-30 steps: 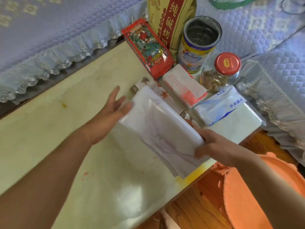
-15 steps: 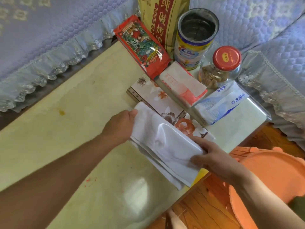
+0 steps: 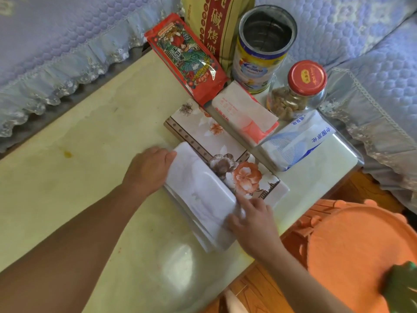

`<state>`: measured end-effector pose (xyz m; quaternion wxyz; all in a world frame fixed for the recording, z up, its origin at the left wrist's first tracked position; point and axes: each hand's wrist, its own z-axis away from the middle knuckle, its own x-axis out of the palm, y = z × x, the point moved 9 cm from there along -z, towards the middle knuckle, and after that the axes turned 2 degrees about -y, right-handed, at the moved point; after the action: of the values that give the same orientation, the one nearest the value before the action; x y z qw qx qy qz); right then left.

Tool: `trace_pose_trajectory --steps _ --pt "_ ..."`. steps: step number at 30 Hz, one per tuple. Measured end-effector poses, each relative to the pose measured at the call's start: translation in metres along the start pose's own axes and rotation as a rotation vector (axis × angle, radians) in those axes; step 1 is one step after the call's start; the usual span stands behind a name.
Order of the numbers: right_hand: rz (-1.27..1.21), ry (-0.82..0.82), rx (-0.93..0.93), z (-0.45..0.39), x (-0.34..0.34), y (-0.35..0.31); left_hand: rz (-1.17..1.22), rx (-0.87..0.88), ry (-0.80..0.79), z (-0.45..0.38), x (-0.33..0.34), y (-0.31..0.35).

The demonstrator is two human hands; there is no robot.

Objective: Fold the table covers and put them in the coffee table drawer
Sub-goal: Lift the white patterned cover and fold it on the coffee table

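A folded white table cover (image 3: 200,195) lies on the pale yellow-green coffee table (image 3: 79,143), near its front right edge. My left hand (image 3: 147,170) grips its far left end with curled fingers. My right hand (image 3: 250,220) presses and pinches its near right end. Beside it, partly under its edge, lies a folded floral table cover (image 3: 216,134) with orange and brown flowers. The drawer is not in view.
Behind the covers stand a red snack bag (image 3: 187,62), a yellow paper bag (image 3: 216,26), an open tin can (image 3: 261,50), a red-lidded jar (image 3: 300,91) and two tissue packs (image 3: 243,114), (image 3: 297,143). An orange stool (image 3: 358,254) sits at the right. Sofa covers surround the table.
The white cover came down from mid-air onto the table beside the floral cover. My left hand went from open fingers to gripping its end; both hands moved toward the front edge.
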<state>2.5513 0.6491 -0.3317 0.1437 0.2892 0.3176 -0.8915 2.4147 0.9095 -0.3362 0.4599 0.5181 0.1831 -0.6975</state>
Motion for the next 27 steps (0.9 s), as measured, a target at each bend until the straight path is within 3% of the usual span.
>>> trace_pose_trajectory --steps 1,3,9,13,16,19,22,24,27 --pt "0.203 0.133 -0.03 0.005 -0.004 -0.006 -0.115 -0.041 0.025 0.006 0.003 0.002" --pt "0.286 0.266 -0.081 0.011 -0.001 -0.016 -0.125 -0.164 -0.006 0.015 0.015 0.004" --pt "0.4 -0.022 -0.275 0.005 0.068 -0.041 0.09 -0.362 -0.135 0.018 0.035 -0.001" --pt "0.479 0.01 -0.26 0.002 0.076 -0.034 0.154 -0.401 -0.209 0.015 0.036 -0.007" --pt "0.47 -0.057 -0.235 0.002 0.078 -0.035 0.126 -0.436 -0.296 0.011 0.027 -0.011" --pt "0.479 -0.092 -0.225 0.006 0.07 -0.036 0.351 -0.509 -0.318 0.023 0.028 -0.012" --pt "0.495 -0.134 -0.178 0.005 0.072 -0.038 0.655 -0.489 -0.225 0.062 0.035 -0.008" --pt "0.496 -0.147 -0.129 0.002 0.072 -0.037 0.708 -0.462 -0.199 0.106 0.043 -0.007" --pt "0.513 -0.195 -0.09 0.003 0.068 -0.039 0.733 -0.577 -0.298 0.206 0.062 -0.019"
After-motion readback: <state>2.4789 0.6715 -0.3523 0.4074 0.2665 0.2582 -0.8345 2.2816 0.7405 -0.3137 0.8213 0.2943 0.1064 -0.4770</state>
